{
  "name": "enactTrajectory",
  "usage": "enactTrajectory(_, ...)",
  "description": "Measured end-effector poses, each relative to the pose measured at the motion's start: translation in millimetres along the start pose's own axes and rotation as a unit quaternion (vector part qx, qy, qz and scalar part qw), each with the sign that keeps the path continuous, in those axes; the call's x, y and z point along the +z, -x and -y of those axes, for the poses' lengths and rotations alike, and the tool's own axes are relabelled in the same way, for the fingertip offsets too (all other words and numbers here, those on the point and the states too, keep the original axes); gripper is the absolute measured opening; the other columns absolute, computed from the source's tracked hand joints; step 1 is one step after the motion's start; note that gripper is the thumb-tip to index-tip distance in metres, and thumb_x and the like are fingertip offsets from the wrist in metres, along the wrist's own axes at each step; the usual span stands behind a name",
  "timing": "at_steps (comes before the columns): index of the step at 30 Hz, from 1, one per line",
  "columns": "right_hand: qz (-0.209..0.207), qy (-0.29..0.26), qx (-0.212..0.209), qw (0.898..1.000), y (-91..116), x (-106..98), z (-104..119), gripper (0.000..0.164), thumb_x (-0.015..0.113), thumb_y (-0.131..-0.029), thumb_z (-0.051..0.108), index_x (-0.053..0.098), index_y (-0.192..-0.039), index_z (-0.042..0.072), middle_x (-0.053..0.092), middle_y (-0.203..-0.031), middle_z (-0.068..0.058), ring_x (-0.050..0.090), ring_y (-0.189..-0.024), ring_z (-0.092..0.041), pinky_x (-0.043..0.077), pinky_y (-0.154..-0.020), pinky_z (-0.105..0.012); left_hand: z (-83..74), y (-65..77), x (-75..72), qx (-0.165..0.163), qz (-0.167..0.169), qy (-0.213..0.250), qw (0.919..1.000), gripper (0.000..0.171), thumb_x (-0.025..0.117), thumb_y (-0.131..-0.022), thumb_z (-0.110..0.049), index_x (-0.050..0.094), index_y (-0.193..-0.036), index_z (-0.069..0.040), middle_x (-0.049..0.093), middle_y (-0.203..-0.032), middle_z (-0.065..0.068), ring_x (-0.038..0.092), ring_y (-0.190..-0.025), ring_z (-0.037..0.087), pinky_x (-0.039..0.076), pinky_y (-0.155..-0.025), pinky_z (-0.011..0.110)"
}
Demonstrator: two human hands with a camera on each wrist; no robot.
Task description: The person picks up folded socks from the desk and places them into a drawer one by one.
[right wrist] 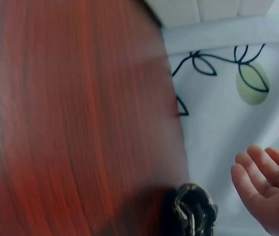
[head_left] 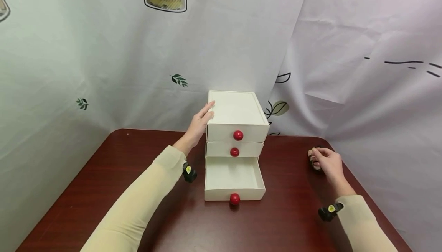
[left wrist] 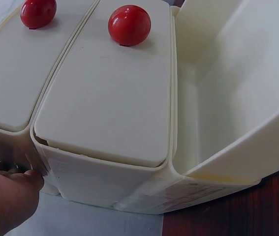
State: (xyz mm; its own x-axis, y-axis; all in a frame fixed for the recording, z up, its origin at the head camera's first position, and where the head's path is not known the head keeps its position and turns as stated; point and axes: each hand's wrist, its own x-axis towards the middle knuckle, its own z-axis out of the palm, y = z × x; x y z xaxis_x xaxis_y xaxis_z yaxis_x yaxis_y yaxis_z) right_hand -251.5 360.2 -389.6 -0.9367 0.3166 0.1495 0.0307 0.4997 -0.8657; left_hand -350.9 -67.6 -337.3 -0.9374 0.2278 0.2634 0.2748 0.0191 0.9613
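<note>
A white three-drawer cabinet (head_left: 238, 108) with round red knobs stands at the back of the table. Its bottom drawer (head_left: 231, 173) is pulled out and its inside looks bare; the upper two drawers are pushed in. My left hand (head_left: 199, 123) rests against the cabinet's upper left side, fingertips at the top edge. On the far right, my right hand (head_left: 329, 163) hovers over a small black object with gold-coloured edging (right wrist: 196, 209), whose kind I cannot tell. In the right wrist view the fingers are loosely bent, apart from that object, with nothing visible between them.
The dark red-brown wooden table (head_left: 283, 213) reaches back to a pale cloth (head_left: 138, 71) printed with leaves and jars. This cloth also hangs along both sides. The bottom drawer juts toward the front of the table.
</note>
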Motion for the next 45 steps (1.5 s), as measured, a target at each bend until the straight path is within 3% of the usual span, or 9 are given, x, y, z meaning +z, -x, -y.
enactTrajectory(4, -0.030, 0.102, -0.024, 0.994, -8.6, 0.0, -6.6, 0.050, 0.048, -0.095, 0.036, 0.058, -0.119, -0.007, 0.062, -0.107, -0.025, 0.059, -0.093, -0.032, 0.049, -0.072, -0.038, 2.0, 0.6, -0.2, 0.007, -0.008, -0.002, 0.9999, 0.046, 0.045, -0.097, -0.031, 0.040, -0.142, -0.028, 0.017, -0.153, -0.007, 0.009, -0.138, 0.004, 0.013, -0.111, 0.034)
enactTrajectory(8, -0.051, 0.167, -0.030, 0.984, -15.0, -2.9, -15.0, 0.046, 0.046, -0.096, 0.031, 0.058, -0.118, -0.008, 0.055, -0.116, -0.029, 0.049, -0.105, -0.043, 0.041, -0.082, -0.051, 1.4, 0.4, -0.3, 0.014, -0.009, -0.003, 0.9999, 0.046, 0.045, -0.096, -0.031, 0.041, -0.142, -0.027, 0.020, -0.152, -0.007, 0.009, -0.138, 0.004, 0.014, -0.111, 0.034)
enactTrajectory(18, -0.064, 0.231, 0.001, 0.971, -25.2, -5.2, -32.6, 0.041, 0.051, -0.093, 0.021, 0.055, -0.120, -0.009, 0.056, -0.113, -0.031, 0.047, -0.103, -0.047, 0.039, -0.083, -0.054, -0.1, 0.7, -0.1, 0.017, -0.008, -0.004, 0.9998, 0.046, 0.044, -0.096, -0.031, 0.040, -0.142, -0.028, 0.018, -0.153, -0.007, 0.009, -0.138, 0.004, 0.015, -0.110, 0.037)
enactTrajectory(23, -0.056, 0.255, 0.039, 0.964, -30.5, -5.9, -37.0, 0.049, 0.049, -0.093, 0.026, 0.047, -0.129, -0.007, 0.047, -0.125, -0.032, 0.035, -0.112, -0.053, 0.030, -0.088, -0.060, -0.1, 1.0, 0.5, 0.015, -0.009, 0.002, 0.9998, 0.045, 0.045, -0.096, -0.031, 0.041, -0.142, -0.028, 0.018, -0.153, -0.007, 0.009, -0.138, 0.005, 0.017, -0.110, 0.037)
enactTrajectory(31, -0.053, 0.285, 0.094, 0.953, -33.2, -7.4, -43.0, 0.059, 0.041, -0.095, 0.034, 0.035, -0.137, -0.008, 0.035, -0.133, -0.035, 0.028, -0.115, -0.057, 0.023, -0.090, -0.063, 0.3, 0.5, 1.8, 0.010, -0.010, 0.004, 0.9999, 0.045, 0.045, -0.097, -0.032, 0.042, -0.141, -0.028, 0.018, -0.153, -0.007, 0.009, -0.138, 0.004, 0.016, -0.110, 0.036)
enactTrajectory(38, -0.034, 0.259, 0.117, 0.958, -32.2, -8.3, -51.8, 0.066, 0.045, -0.092, 0.038, 0.032, -0.139, -0.007, 0.031, -0.133, -0.037, 0.028, -0.115, -0.058, 0.025, -0.089, -0.064, 1.7, 0.8, 1.4, 0.013, -0.006, 0.005, 0.9999, 0.044, 0.044, -0.097, -0.031, 0.042, -0.141, -0.028, 0.017, -0.153, -0.006, 0.009, -0.138, 0.004, 0.016, -0.110, 0.035)
enactTrajectory(45, -0.039, 0.217, 0.061, 0.974, -35.6, -3.7, -62.6, 0.058, 0.054, -0.090, 0.027, 0.041, -0.129, -0.014, 0.040, -0.126, -0.038, 0.026, -0.121, -0.053, 0.019, -0.101, -0.058, 3.0, 0.2, 1.0, 0.009, -0.012, 0.002, 0.9999, 0.044, 0.045, -0.096, -0.031, 0.043, -0.140, -0.030, 0.018, -0.153, -0.007, 0.010, -0.138, 0.004, 0.016, -0.110, 0.035)
